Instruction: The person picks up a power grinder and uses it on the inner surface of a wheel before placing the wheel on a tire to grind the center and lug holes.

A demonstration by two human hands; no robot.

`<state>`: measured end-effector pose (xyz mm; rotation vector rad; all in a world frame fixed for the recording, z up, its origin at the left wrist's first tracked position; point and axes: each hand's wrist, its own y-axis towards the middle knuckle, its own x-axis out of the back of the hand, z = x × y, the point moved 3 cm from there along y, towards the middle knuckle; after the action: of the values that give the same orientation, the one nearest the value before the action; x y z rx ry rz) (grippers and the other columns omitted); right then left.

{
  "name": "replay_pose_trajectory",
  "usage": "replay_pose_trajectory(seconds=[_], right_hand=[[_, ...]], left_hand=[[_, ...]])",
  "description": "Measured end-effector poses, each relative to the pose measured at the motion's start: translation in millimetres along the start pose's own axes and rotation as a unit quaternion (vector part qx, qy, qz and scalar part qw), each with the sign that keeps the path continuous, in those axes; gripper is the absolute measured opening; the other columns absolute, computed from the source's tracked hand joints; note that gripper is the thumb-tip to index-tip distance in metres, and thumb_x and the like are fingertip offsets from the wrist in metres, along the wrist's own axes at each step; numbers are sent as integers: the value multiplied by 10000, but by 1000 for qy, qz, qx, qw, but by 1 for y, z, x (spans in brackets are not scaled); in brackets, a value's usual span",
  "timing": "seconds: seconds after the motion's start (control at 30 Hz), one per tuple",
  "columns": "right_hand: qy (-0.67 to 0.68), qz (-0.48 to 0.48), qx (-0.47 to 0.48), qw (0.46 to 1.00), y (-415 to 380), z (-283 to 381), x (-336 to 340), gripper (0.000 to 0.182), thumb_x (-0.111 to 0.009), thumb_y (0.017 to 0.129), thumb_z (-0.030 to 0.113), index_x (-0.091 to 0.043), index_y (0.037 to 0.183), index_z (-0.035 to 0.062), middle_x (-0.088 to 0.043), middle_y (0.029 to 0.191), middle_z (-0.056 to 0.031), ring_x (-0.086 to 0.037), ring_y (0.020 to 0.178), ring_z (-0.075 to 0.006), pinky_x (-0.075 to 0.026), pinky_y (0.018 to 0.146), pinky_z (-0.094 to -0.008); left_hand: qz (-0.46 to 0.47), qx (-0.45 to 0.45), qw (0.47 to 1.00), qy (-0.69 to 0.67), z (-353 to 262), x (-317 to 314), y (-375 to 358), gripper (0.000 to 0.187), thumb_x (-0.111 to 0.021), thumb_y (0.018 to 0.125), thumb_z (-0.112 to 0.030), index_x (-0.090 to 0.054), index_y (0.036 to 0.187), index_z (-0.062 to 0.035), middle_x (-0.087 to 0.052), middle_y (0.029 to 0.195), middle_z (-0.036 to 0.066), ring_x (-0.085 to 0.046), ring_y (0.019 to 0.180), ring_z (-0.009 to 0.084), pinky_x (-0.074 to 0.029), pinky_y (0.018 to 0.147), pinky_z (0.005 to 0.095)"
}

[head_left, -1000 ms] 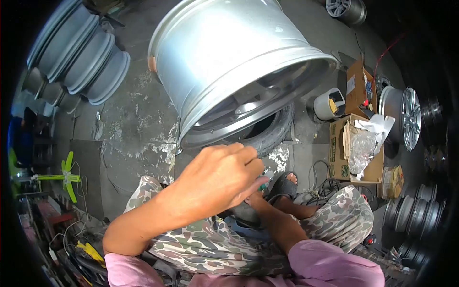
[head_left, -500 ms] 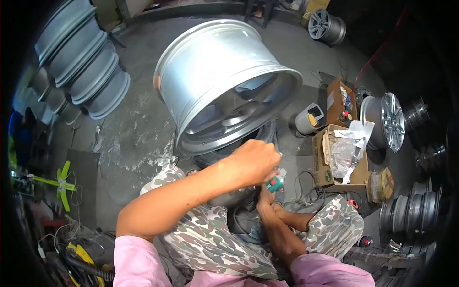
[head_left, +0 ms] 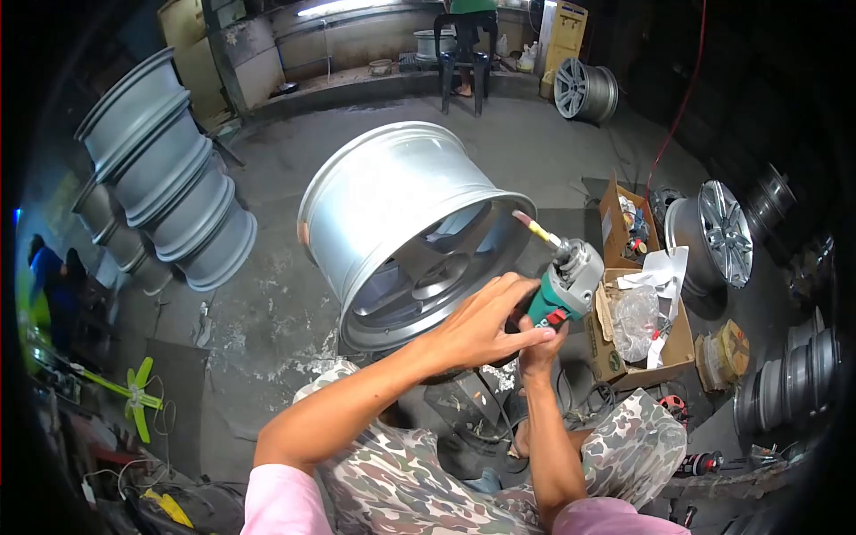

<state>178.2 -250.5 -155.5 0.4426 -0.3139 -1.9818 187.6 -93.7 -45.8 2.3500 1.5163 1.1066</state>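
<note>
A green and grey angle grinder (head_left: 562, 290) with a red switch is held up in front of me. From its head a thin yellow-and-red bit (head_left: 532, 223) points up and left, near the rim's edge. My right hand (head_left: 540, 357) is wrapped round the lower part of the grinder body. Against the body's left side lies my left hand (head_left: 486, 316), closed on the tool with the thumb near the switch; some fingertips are hidden behind it. The silver wheel rim (head_left: 379, 209) sits tilted before me, its open, spoked side facing me.
Silver rims (head_left: 183, 192) stand stacked at left. At right are a cardboard box (head_left: 606, 349) with plastic wrap, another box (head_left: 610, 223), a chrome-faced rim (head_left: 724, 234) and more rims (head_left: 789, 383). A green fan (head_left: 141, 399) is at lower left. Farther back, a person sits on a stool (head_left: 464, 67).
My right hand has raised the grinder from low between my knees to beside the rim. My left hand, earlier a fist above it, now touches the grinder. The view has tilted up.
</note>
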Motion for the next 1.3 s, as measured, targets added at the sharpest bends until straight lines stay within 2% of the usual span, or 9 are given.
replay_pose_trajectory(seconds=[0.07, 0.23, 0.4, 0.53, 0.8, 1.07, 1.2, 1.27, 1.3], right_hand=[[-38, 96, 9, 995, -3, 13, -2, 383, -800, 820, 73, -580, 1128, 23, -621, 1007, -39, -607, 862, -154, -514, 770, -315], [47, 84, 11, 995, -2, 62, -24, 339, -828, 825, 34, -583, 1060, 38, -632, 946, -27, -618, 853, -139, -518, 763, -309], [94, 130, -41, 986, 4, 79, -32, 337, -822, 829, 17, -602, 1084, 31, -650, 935, -8, -624, 805, -121, -529, 750, -297], [88, 108, -25, 990, 1, 83, -40, 389, -817, 837, 23, -591, 1153, 30, -647, 980, -23, -629, 861, -124, -530, 770, -295], [40, 81, 20, 996, 3, 83, -46, 536, -829, 829, 78, -522, 1263, 9, -609, 1145, -72, -609, 1021, -159, -514, 880, -332], [116, 27, -29, 992, 2, 61, -29, 479, -785, 846, 42, -538, 1254, 8, -618, 1168, -71, -608, 1019, -141, -510, 887, -308], [99, -20, -48, 994, 17, 70, -16, 242, -743, 858, -6, -638, 1075, -20, -706, 897, -67, -702, 761, -163, -571, 722, -303], [146, 22, -123, 981, 33, 65, -7, 240, -741, 861, 15, -635, 1073, -27, -717, 915, -94, -719, 766, -186, -582, 732, -313], [153, 41, -140, 977, 41, 61, 0, 279, -747, 864, 81, -625, 1091, -25, -723, 937, -125, -725, 783, -210, -593, 759, -336]], left_hand=[[-8, 4, 998, -66, -1, -1, 5, 640, -779, 892, -424, -593, 1254, 70, -611, 1157, 199, -626, 1058, 350, -507, 900, 412], [27, 63, 989, -131, -14, 12, 13, 642, -796, 875, -452, -633, 1211, 70, -658, 1086, 204, -659, 975, 296, -514, 866, 392], [-20, 92, 968, -232, -13, 9, 4, 570, -774, 935, -375, -621, 1288, 45, -712, 1106, 113, -626, 994, 132, -513, 892, 330], [-71, 115, 966, -221, -17, 4, -1, 535, -729, 979, -339, -599, 1328, 46, -724, 1088, 114, -632, 971, 116, -516, 883, 315], [-128, 148, 959, -203, -11, -8, 2, 494, -629, 1029, -454, -626, 1093, 37, -636, 870, 34, -495, 798, 75, -452, 692, 296], [-68, 161, 967, -183, 4, -21, 14, 534, -587, 1039, -498, -624, 1099, 31, -631, 916, 91, -561, 895, 137, -481, 809, 310], [-32, 191, 962, -194, 12, 0, 3, 534, -580, 1027, -517, -659, 1139, -1, -660, 1074, 120, -586, 1082, 208, -464, 935, 351], [29, 125, 980, 150, 23, 19, -10, 464, -665, 980, -445, -684, 1050, 13, -684, 1062, 160, -634, 1052, 283, -493, 898, 388], [14, 119, 980, 159, 29, 28, -16, 360, -735, 924, -354, -696, 929, 4, -700, 955, 175, -671, 928, 324, -519, 802, 416]])
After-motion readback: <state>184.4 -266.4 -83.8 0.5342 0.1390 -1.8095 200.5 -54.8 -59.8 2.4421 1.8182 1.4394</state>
